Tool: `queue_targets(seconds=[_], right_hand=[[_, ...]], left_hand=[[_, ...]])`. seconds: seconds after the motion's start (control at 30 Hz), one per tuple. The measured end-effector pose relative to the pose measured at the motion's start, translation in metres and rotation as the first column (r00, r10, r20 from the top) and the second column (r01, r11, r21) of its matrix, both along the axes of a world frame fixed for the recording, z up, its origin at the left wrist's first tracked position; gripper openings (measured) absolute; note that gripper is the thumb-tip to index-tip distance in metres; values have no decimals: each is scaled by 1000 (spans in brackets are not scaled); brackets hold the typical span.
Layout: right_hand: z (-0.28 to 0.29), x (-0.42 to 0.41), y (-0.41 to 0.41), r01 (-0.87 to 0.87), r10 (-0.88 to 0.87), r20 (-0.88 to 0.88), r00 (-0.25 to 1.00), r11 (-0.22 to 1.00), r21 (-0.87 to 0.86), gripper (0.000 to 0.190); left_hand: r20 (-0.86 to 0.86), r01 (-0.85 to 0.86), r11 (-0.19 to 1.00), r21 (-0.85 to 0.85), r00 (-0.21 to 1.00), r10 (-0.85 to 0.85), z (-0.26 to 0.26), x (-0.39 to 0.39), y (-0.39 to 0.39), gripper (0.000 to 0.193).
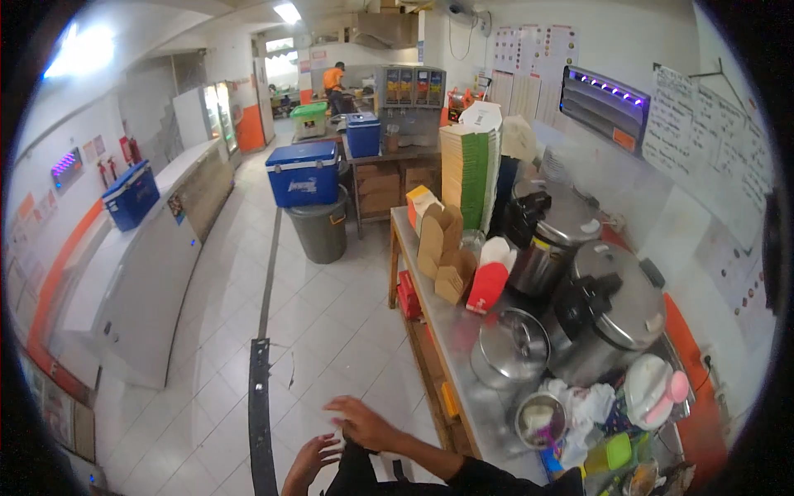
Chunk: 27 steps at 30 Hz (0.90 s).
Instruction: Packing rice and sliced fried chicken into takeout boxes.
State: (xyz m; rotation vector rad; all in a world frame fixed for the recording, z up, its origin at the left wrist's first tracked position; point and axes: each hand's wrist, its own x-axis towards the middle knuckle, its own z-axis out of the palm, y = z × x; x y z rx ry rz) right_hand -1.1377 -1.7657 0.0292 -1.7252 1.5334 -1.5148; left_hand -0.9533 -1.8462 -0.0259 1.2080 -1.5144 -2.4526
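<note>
In front of my body, over the tiled floor point(211, 397), my left hand point(317, 457) is held low with bent, parted fingers and nothing in it. My right hand point(358, 423) reaches across just above it, also bare, fingers loosely apart. To the right runs a steel-topped table point(437, 304). Its near part carries a lidded steel pot point(510, 348) and a small metal pot point(541, 420) with a purple utensil inside. Beyond them stand a red paper food box point(492, 276) and brown cardboard food boxes point(439, 239). Neither hand touches any of these.
Two large steel cookers point(611, 310) line the wall side. Farther ahead, a blue cooler point(303, 175) rests on a grey bin point(319, 232). White chest freezers point(136, 297) bound the aisle on the left. A person in an orange shirt point(333, 79) stands at the back. A black strip point(260, 403) crosses the floor.
</note>
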Motion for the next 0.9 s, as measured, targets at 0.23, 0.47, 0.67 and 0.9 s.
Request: queue_targets(seconds=[0.23,0.47,0.67,0.9], right_hand=[[48,-161,-131,380,-467,-173,867,845,-378,29],[194,-427,-74,816,-994,-98,-58,9,-577,16],[263,-692,-47,865,-940,-287,-183,-16,-501,34],[267,-894,-65,950,-689,-664,-291,-293,-112,56]], left_hand=[[-397,-23,986,-163,917,-44,62,-243,-149,37],[-275,579,726,-372,678,-681,79,-468,-266,27],[-458,226,837,-498,752,-475,122,-650,-317,20],[-654,-238,609,-757,285,-701,286,-867,-352,26]])
